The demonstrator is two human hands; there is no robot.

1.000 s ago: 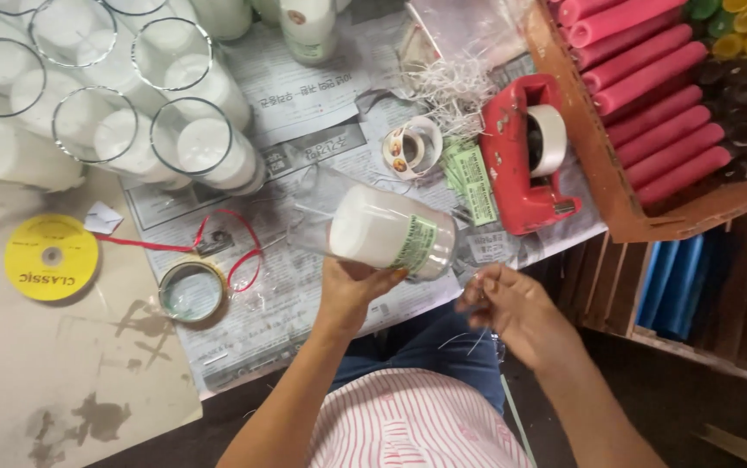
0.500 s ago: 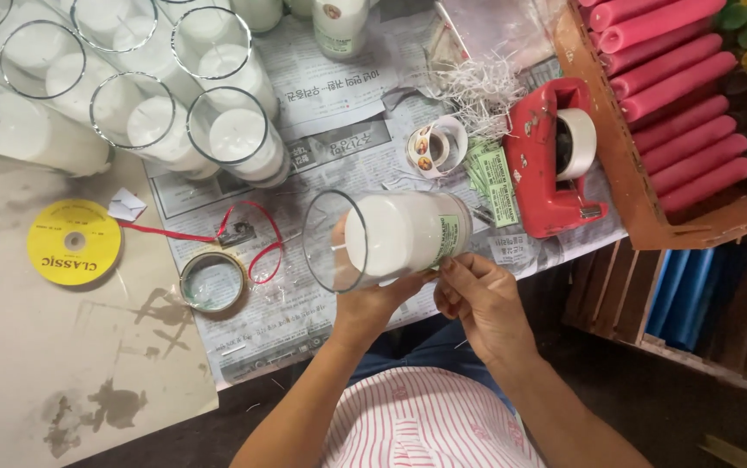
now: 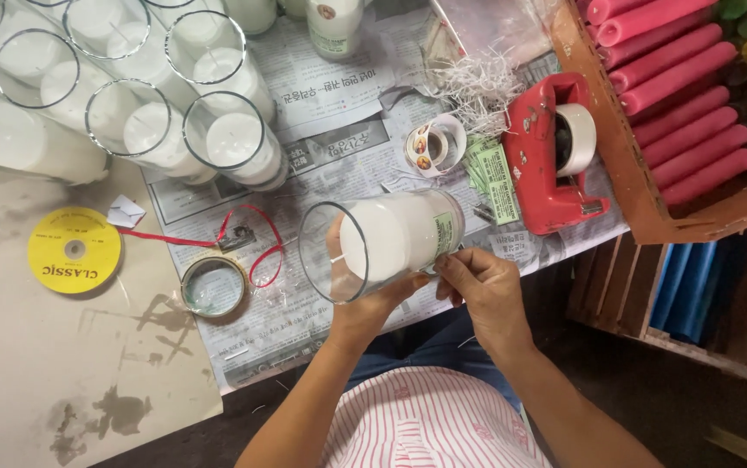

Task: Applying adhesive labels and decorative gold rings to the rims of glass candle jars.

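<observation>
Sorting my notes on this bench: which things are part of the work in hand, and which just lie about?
In hand:
glass candle, held on its side by the left hand
green label, pressed by the right hand

Lying about:
red tape dispenser
yellow ribbon spool
pink candles in the wooden crate
upright glass candles

Left hand [image 3: 365,303] curled in a cupping grip; right hand [image 3: 482,290] pinches with fingertips

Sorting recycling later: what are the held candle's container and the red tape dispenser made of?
Candle container, in the left hand: apparently clear glass, see-through wall with a shiny rim, white wax inside. Red tape dispenser: probably moulded plastic, glossy and scuffed.
</observation>
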